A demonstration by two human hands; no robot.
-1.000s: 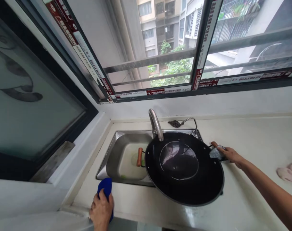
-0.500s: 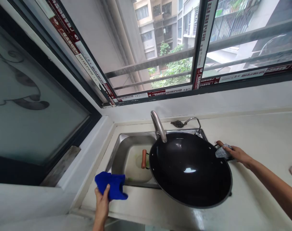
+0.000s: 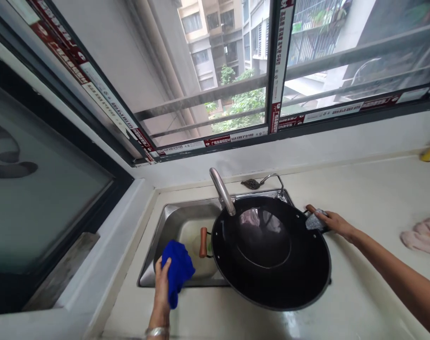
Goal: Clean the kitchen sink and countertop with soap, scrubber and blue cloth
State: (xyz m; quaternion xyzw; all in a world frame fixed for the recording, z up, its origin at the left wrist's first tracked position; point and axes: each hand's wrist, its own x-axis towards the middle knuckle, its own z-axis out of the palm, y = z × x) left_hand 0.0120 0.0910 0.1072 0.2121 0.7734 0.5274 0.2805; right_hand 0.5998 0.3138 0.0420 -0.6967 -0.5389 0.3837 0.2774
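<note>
Over the sink, the left hand holds a blue cloth.

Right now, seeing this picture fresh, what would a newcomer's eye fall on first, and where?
The black wok probably comes first, just right of centre, hiding the right part of the sink, with the right hand and a grey pad at its right handle. Next is the vivid blue cloth in the left hand, at the sink's front edge.
</note>
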